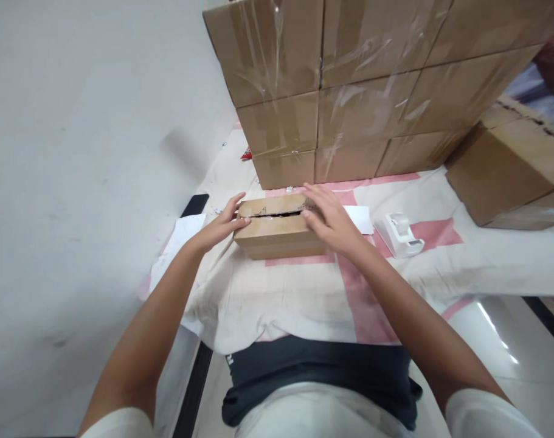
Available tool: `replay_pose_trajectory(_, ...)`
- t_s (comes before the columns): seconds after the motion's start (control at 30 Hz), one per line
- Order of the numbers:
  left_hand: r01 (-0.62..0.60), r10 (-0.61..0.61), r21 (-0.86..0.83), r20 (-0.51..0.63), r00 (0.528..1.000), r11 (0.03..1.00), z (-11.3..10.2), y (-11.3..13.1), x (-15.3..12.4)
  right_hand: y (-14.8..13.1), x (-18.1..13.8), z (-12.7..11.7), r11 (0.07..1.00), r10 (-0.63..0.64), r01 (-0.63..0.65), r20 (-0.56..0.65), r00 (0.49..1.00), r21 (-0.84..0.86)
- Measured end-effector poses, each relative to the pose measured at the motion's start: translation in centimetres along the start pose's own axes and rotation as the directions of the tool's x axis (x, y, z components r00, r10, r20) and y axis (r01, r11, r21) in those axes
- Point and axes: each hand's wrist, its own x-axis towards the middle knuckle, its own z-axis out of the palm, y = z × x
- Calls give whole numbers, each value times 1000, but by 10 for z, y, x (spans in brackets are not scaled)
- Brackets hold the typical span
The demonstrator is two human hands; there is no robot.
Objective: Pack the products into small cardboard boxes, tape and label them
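A small brown cardboard box [272, 234] lies on a white and pink cloth [304, 292] in front of me. Its two top flaps are folded down with a narrow gap between them. My left hand [222, 225] grips the box's left end, thumb on top and fingers round the side. My right hand [330, 220] lies flat on the right part of the top flaps, fingers stretched out and pressing them down.
A white tape dispenser [399, 234] sits just right of the box, beside a white paper sheet [359, 218]. A wall of stacked cardboard boxes [349, 91] wrapped in clear film rises behind. More cartons [509, 170] stand at the right. A white wall [76, 152] is on the left.
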Motion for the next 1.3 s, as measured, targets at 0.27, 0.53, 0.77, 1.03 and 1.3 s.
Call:
replay_pose_trajectory(0.27,-187,495,567,-456,739,802,36,15,-37,100,-22,-30,848,458,-292,334,824,-443)
replay_pose_trajectory(0.53,-385,844,825,-188,502,413,105,44,-36,95,-1,-27,805,455,-240,305,837,-542)
replay_pose_trajectory(0.77,-371,830,889,-20,557,270,68,19,26,103,0,-19,789,593,-541,-130,795,291)
replay_pose_trajectory(1.03,-574,820,678,-76,568,460,120,83,2,116,-9,-1,254,801,-341,2,599,905)
replay_pose_trajectory(1.3,-881,935,391,117,335,267,213,82,41,111,-8,-8,2,815,-301,173,553,954)
